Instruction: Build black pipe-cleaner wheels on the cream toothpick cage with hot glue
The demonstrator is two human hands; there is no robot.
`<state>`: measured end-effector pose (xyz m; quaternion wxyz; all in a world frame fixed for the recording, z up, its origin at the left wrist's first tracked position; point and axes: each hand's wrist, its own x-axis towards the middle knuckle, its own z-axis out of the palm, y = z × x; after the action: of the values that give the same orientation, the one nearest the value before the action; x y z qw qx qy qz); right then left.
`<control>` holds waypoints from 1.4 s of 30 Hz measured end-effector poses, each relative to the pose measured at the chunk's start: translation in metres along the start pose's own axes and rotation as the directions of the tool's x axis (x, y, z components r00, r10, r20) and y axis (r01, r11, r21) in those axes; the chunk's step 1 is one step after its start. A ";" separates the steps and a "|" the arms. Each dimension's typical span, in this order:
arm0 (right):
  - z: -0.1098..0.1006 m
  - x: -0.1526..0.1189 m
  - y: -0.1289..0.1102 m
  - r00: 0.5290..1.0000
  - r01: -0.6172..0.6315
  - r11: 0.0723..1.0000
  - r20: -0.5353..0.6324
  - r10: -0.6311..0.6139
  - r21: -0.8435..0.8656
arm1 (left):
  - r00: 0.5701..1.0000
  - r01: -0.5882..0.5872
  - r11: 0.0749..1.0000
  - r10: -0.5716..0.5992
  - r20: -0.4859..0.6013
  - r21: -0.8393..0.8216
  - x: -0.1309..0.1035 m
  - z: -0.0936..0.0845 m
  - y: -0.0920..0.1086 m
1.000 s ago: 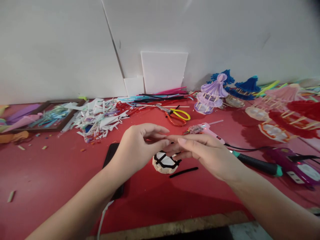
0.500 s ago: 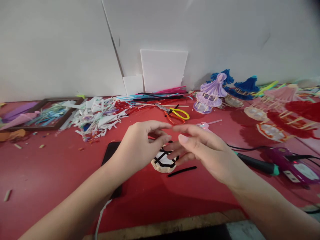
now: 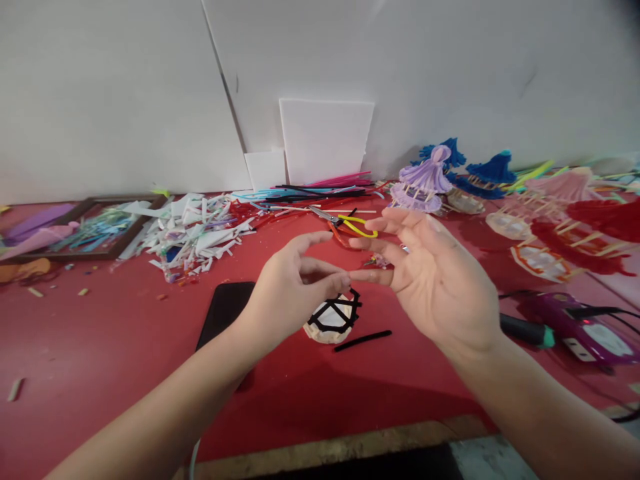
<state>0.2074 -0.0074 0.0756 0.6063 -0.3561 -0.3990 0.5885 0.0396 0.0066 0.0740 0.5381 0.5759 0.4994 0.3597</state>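
Note:
My left hand (image 3: 295,287) hovers above the red table with fingers curved and apart, its thumb near the other hand's fingertips; nothing shows in its grasp. My right hand (image 3: 435,287) is turned palm up with its fingers spread, holding nothing. Partly under my left hand lies a round, pale piece with black strips crossed over a white centre (image 3: 331,319). A short black strip (image 3: 363,341) lies just in front of it. A black phone (image 3: 225,308) is partly hidden behind my left hand and wrist.
Yellow-and-orange-handled pliers (image 3: 357,227) lie beyond my hands, near a bundle of coloured stems (image 3: 320,193). White scraps (image 3: 200,227) are heaped at the left. Small tiered models (image 3: 425,177) stand at the right, behind a black-handled tool (image 3: 525,331) and a purple power strip (image 3: 590,333).
My right hand has turned palm up, opened and moved slightly right. My left fingers have spread a little. More of the round piece now shows.

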 end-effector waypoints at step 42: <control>0.002 0.057 -0.017 0.835 0.536 0.325 0.433 -0.339 -0.779 | 0.995 -0.023 0.876 0.067 0.076 -0.481 0.039 0.003 0.006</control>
<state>0.2120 0.0485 0.0953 0.4282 -0.4349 -0.7795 0.1408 0.0533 0.0439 0.0746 0.6773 0.4518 0.3566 0.4583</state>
